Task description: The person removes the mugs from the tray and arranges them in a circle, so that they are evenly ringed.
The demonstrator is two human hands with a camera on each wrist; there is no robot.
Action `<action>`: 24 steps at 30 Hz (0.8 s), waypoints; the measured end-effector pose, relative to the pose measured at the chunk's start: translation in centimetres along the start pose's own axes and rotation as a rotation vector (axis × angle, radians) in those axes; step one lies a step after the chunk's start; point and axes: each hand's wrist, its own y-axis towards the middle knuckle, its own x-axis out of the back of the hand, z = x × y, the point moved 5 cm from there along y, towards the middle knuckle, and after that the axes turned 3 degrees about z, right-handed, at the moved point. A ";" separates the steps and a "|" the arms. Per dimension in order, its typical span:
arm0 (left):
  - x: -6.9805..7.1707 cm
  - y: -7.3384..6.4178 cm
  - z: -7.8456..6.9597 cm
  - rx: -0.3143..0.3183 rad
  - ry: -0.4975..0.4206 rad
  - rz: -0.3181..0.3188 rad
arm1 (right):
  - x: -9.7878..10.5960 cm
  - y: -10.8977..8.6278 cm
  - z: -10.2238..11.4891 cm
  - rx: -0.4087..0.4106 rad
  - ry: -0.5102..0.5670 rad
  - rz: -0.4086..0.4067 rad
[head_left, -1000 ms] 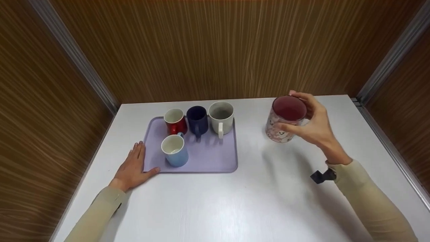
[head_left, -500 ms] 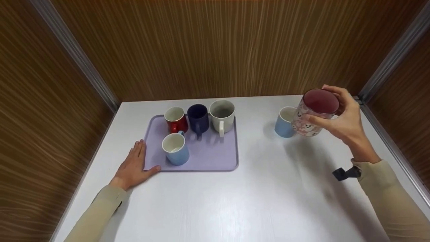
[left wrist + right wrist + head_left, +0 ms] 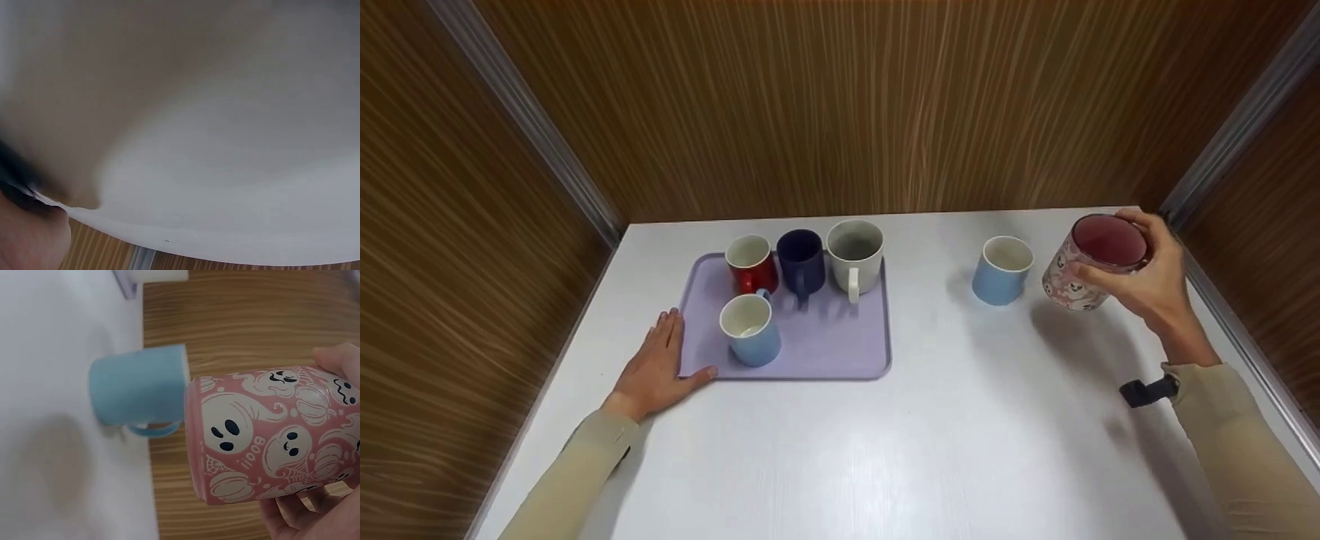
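My right hand (image 3: 1156, 281) grips a pink mug (image 3: 1081, 279) printed with white ghosts and pumpkins, dark red inside. In the right wrist view the mug (image 3: 270, 433) is held off the white table, tilted. Just left of it a light blue mug (image 3: 1001, 271) stands upright on the table. My left hand (image 3: 654, 375) lies flat with fingers straight at the left front corner of a lilac tray (image 3: 832, 352), thumb on its front edge. On the tray are a red mug (image 3: 754, 271), a navy mug (image 3: 801, 262), a white mug (image 3: 856, 259) and a second light blue mug (image 3: 751, 330).
A white table (image 3: 840, 450) carries everything. Wood-grain panels (image 3: 840, 112) enclose it at the back and both sides, with metal strips (image 3: 529, 120) in the corners. The left wrist view shows mostly blurred sleeve and table surface.
My right hand has carried the pink mug to the right and then lowered it somewhat. The light blue mug that was hidden behind it now shows fully. My left hand keeps its place.
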 end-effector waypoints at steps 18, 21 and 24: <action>0.1 0.0 -0.1 0.005 -0.006 0.005 | -3.1 -0.4 -6.1 -0.127 -0.099 0.093; 0.1 0.0 -0.1 0.003 -0.008 0.007 | -3.7 -0.5 -6.4 -0.129 -0.104 0.105; 0.1 0.0 -0.1 0.006 -0.003 0.012 | -4.2 -0.6 -6.6 -0.142 -0.111 0.115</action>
